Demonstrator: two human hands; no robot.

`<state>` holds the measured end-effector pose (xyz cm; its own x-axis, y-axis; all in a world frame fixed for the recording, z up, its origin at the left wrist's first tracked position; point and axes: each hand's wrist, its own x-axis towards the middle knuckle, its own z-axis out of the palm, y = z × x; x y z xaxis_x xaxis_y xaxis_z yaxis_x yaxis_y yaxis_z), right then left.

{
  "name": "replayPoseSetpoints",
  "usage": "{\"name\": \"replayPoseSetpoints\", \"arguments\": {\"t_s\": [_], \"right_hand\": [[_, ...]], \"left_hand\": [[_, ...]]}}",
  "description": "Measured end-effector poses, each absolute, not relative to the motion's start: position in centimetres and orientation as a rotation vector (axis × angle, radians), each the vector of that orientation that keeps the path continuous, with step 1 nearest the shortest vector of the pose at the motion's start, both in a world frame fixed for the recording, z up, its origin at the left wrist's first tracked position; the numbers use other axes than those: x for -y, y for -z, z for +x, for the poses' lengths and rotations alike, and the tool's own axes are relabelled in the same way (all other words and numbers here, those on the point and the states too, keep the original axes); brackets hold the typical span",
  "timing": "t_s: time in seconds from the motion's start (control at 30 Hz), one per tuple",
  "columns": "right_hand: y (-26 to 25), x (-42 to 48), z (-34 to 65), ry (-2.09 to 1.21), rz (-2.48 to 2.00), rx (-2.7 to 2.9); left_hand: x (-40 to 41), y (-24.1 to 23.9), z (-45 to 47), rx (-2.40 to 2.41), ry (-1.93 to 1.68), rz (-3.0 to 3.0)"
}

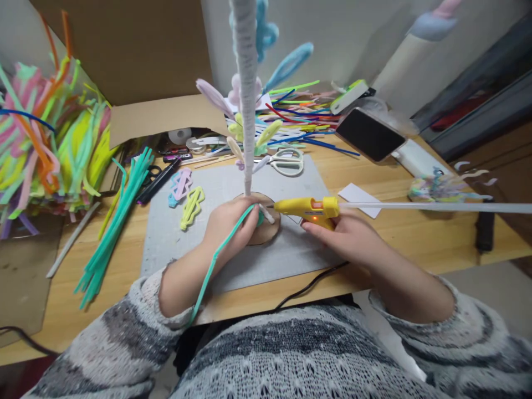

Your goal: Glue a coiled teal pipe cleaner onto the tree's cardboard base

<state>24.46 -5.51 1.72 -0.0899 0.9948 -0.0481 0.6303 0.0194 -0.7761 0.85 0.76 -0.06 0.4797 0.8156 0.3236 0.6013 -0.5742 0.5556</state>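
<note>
My left hand [230,227] is closed around a teal pipe cleaner [211,266] that trails back over my wrist, holding its end at the foot of an upright white fuzzy stem [246,83]. The stem rises from a round cardboard disc [266,230] and carries pastel pipe-cleaner leaves and flowers. My right hand [349,235] grips a yellow hot glue gun [307,209] with a long glue stick [436,207] out the back. Its nozzle points left at the stem's base, next to my left fingers.
A grey mat [174,233] lies under the disc on the wooden desk [415,233]. Teal pipe cleaners [114,221] and a mixed colourful heap [45,133] sit at left. Scissors [286,160], a phone [369,134] and loose pipe cleaners lie behind. The glue gun's black cord [307,285] runs off the front edge.
</note>
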Motion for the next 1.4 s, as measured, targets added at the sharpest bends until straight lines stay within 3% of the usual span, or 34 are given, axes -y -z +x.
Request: {"name": "replayPoseSetpoints", "arguments": {"t_s": [0.3, 0.87, 1.4], "right_hand": [[-4.4, 3.3, 22.4, -0.737, -1.69, 2.075], [-4.2, 1.2, 21.9, -0.857, -1.769, 2.105], [-4.6, 1.4, 22.0, -0.698, -1.785, 2.261]], "left_hand": [[-1.8, 0.0, 0.7, -1.309, -0.771, 2.039], [-1.7, -0.3, 0.7, -1.243, -0.754, 2.131], [-1.7, -0.4, 0.7, -1.22, -0.72, 2.179]]}}
